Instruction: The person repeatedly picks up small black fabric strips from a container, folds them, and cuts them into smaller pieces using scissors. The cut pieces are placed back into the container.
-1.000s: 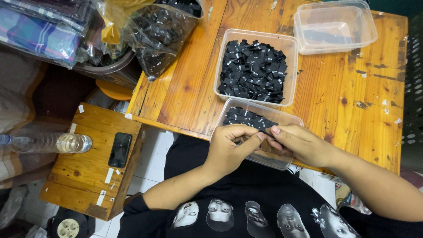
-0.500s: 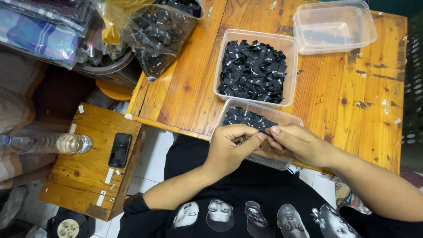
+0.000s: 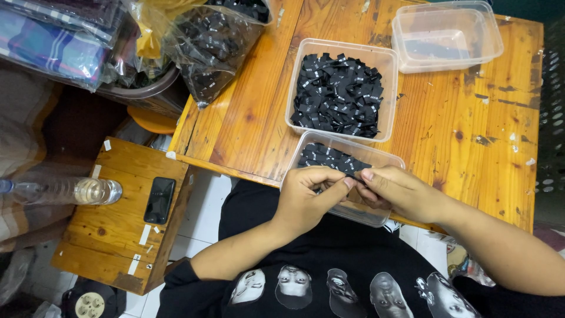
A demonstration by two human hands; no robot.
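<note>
**Hands meet over near-edge tub of black labels**

Left hand (image 3: 306,197) and right hand (image 3: 400,191) together, fingertips pinched on a small black label (image 3: 355,178), mostly hidden between them; cannot make out its shape. They sit over the near tub (image 3: 385,158), clear plastic, which overhangs the worktop's (image 3: 471,141) near edge and holds a thin layer of black labels; its near half is covered by the hands. Just behind it, a second clear tub (image 3: 388,59), heaped with the same labels. Far right corner: an empty clear tub (image 3: 447,35), touching neither. Right half of the worktop bare wood, open room. Far left corner: a clear bag (image 3: 212,41) of labels, top cut off. Off the left edge, a low wooden stool (image 3: 112,235) with phone (image 3: 159,200) and bottle (image 3: 65,191).
</note>
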